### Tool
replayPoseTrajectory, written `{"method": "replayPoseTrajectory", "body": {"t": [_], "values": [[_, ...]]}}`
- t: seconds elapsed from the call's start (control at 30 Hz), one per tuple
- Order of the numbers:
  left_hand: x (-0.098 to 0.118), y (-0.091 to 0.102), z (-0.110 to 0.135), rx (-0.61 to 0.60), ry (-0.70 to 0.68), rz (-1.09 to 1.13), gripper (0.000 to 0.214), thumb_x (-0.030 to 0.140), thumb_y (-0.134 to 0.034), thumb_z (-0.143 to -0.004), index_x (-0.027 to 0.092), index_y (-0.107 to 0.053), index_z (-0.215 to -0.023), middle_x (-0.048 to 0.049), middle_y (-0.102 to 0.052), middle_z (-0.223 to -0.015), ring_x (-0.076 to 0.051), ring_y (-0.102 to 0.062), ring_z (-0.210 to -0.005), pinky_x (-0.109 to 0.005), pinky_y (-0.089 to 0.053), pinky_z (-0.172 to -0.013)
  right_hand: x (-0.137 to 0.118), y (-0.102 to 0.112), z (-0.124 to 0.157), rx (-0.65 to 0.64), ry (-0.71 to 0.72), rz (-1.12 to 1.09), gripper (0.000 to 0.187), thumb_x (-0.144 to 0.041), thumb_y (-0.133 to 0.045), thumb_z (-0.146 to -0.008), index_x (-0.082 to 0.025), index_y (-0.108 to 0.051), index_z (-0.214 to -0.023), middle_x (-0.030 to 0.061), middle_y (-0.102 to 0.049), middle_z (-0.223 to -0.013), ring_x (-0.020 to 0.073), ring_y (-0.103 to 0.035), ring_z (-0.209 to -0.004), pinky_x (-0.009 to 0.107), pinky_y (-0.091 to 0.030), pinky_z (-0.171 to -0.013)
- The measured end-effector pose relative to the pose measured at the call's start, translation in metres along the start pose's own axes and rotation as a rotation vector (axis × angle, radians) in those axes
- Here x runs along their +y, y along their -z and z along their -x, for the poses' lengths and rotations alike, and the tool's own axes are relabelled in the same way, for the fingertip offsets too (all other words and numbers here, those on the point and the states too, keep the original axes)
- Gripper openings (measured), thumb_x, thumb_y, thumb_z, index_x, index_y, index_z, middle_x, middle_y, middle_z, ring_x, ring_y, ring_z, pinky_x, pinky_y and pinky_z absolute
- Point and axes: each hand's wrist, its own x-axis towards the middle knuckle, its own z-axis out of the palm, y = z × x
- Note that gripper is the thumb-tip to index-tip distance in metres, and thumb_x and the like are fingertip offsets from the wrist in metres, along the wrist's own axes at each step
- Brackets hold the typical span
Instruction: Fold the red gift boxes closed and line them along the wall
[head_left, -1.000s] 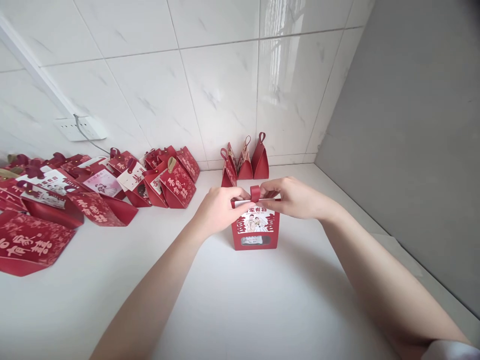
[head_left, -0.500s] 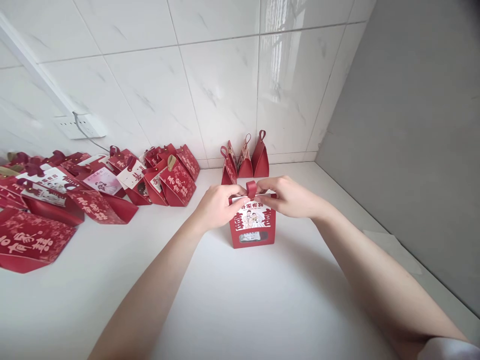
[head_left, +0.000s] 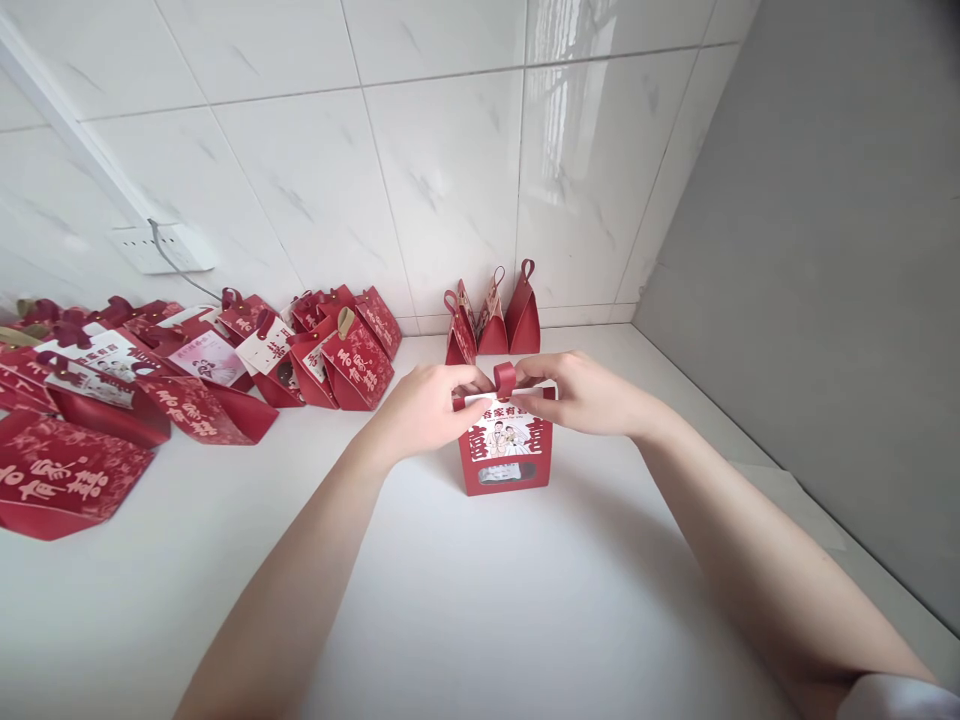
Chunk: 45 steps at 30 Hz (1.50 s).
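A red gift box (head_left: pixel 508 472) stands upright on the white table in front of me. Its face carries a cartoon bride and groom, red lettering and a small clear window. A ribbon loop (head_left: pixel 505 378) sticks up at the middle of its top edge. My left hand (head_left: pixel 429 410) pinches the top edge left of the loop, thumb in front and fingers behind. On the other side of the loop, my right hand (head_left: pixel 589 395) pinches the same edge in the same way. The fingertips behind the box are partly hidden.
Several red gift boxes (head_left: pixel 199 410) crowd the left of the table (head_left: pixel 450 620), some tilted or lying over. More ribbon-topped boxes (head_left: pixel 523 325) stand by the tiled wall behind my hands. A socket with a cable (head_left: pixel 161 248) is on that wall; a grey panel (head_left: pixel 825 250) rises at right.
Both hands keep their pinch on the gift box's top edge, with only slight finger movement. The view has shifted very slightly; the box stays in place.
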Motion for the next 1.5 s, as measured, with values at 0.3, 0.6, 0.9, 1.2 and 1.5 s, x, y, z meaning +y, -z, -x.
{"method": "replayPoseTrajectory", "body": {"t": [0.3, 0.6, 0.9, 1.2, 1.5], "values": [[-0.006, -0.015, -0.006, 0.041, -0.039, 0.016, 0.020, 0.034, -0.059, -0.084, 0.020, -0.073, -0.090, -0.0026, -0.072, -0.080, -0.017, -0.062, -0.071, -0.024, -0.041, -0.056, 0.000, -0.010, -0.002, 0.092, 0.044, 0.067, 0.018, -0.020, -0.051, -0.086, -0.022, -0.066, -0.095, 0.0031, -0.068, -0.082, 0.0176, -0.059, -0.069, 0.028, -0.038, -0.059], [-0.008, -0.013, -0.005, 0.023, -0.022, 0.059, 0.019, 0.035, -0.060, -0.084, 0.021, -0.072, -0.090, -0.0018, -0.071, -0.082, -0.017, -0.064, -0.072, -0.025, -0.044, -0.060, 0.000, -0.011, -0.002, 0.101, -0.021, 0.018, 0.008, -0.025, -0.055, -0.087, -0.022, -0.063, -0.088, 0.0028, -0.068, -0.084, 0.0175, -0.061, -0.072, 0.029, -0.043, -0.063], [-0.004, -0.029, -0.008, 0.052, 0.114, 0.371, 0.032, 0.043, -0.068, -0.080, 0.021, -0.075, -0.101, -0.0034, -0.075, -0.097, -0.022, -0.070, -0.090, -0.028, -0.054, -0.073, 0.007, 0.009, 0.001, 0.027, 0.083, -0.250, 0.015, -0.028, -0.056, -0.090, -0.024, -0.067, -0.099, 0.0051, -0.065, -0.121, 0.0215, -0.060, -0.110, 0.041, -0.048, -0.097], [-0.010, -0.036, -0.012, 0.012, 0.173, 0.479, 0.037, 0.048, -0.072, -0.076, 0.019, -0.077, -0.098, -0.0056, -0.076, -0.097, -0.022, -0.070, -0.086, -0.030, -0.055, -0.073, 0.016, 0.006, -0.002, -0.079, 0.040, -0.317, 0.040, -0.022, -0.047, -0.094, -0.030, -0.059, -0.131, 0.0044, -0.060, -0.126, 0.0205, -0.058, -0.108, 0.038, -0.050, -0.091], [-0.011, -0.038, -0.012, 0.010, 0.187, 0.460, 0.041, 0.053, -0.071, -0.075, 0.018, -0.075, -0.096, -0.0047, -0.074, -0.090, -0.020, -0.068, -0.078, -0.028, -0.051, -0.065, 0.014, 0.007, 0.000, -0.044, 0.013, -0.240, 0.041, -0.020, -0.042, -0.095, -0.029, -0.059, -0.130, 0.0057, -0.060, -0.112, 0.0190, -0.059, -0.093, 0.036, -0.050, -0.079]]}}
